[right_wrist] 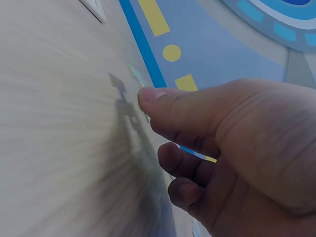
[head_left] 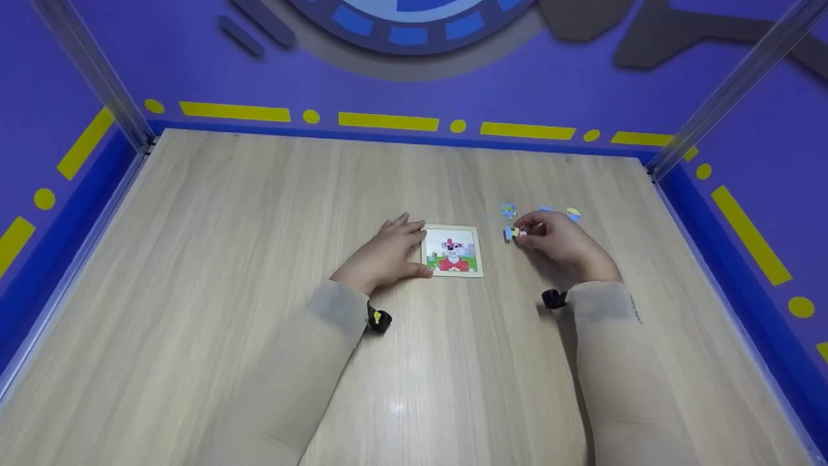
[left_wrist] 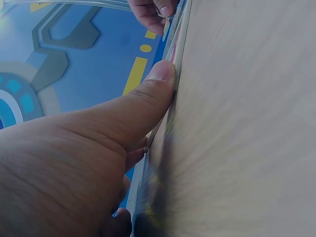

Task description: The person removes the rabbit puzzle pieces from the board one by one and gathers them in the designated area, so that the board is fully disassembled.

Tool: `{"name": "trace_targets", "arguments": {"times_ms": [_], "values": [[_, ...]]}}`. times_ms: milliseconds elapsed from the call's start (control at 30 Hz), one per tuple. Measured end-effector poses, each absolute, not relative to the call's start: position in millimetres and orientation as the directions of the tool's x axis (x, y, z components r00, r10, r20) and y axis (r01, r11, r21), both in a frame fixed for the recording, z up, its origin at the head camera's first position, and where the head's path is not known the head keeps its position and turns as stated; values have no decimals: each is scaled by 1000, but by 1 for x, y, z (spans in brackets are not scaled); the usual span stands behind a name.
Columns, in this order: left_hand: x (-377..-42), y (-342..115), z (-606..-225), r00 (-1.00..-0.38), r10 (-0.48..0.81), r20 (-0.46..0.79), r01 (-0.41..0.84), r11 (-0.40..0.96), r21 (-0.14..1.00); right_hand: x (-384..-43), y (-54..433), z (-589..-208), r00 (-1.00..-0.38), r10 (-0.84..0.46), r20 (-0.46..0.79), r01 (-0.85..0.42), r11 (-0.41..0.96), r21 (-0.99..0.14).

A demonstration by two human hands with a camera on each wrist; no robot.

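A small square jigsaw puzzle tray (head_left: 480, 259) with a pale rim lies flat on the table. Pieces inside form a red and white cartoon animal on green; its upper part shows bare white. My left hand (head_left: 381, 255) rests at the tray's left side, fingers spread, its thumb (left_wrist: 143, 98) against the lower left corner. To the right of the tray, my right hand (head_left: 561, 244) pinches a jigsaw piece (head_left: 508, 234), blue with yellow and pink, between thumb and fingers. In the right wrist view the thumb (right_wrist: 173, 101) hides most of that piece.
Beyond the right hand lie loose jigsaw pieces: a blue one with a flower (head_left: 509, 210), a blue one (head_left: 544, 209) partly behind the hand, and a yellow and blue one (head_left: 574, 213). Blue-purple panels (head_left: 388, 97) wall the wooden table (head_left: 259, 213) at the back and sides.
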State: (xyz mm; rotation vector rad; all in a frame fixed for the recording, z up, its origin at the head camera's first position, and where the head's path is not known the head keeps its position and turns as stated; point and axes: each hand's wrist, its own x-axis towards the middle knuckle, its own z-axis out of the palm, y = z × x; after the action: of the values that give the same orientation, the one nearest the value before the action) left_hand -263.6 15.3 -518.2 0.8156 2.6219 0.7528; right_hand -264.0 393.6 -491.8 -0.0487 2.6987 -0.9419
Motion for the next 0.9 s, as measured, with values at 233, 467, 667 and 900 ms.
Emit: {"name": "trace_targets", "arguments": {"times_ms": [233,467,667,900], "values": [[-264,15,-518,-793,597,-116,441,696,567,-260,394,-495,-959,-140,-246,45,782,-622],[-264,15,-517,-790,603,-115,442,689,574,-260,395,-495,-959,-166,-230,24,762,-648],[-264,15,-517,-791,601,-116,443,693,568,-261,391,-489,-963,-107,-249,87,749,-657],[-263,14,-518,-795,595,-119,440,699,564,-263,368,-483,-982,-143,-126,-22,742,-670]]}}
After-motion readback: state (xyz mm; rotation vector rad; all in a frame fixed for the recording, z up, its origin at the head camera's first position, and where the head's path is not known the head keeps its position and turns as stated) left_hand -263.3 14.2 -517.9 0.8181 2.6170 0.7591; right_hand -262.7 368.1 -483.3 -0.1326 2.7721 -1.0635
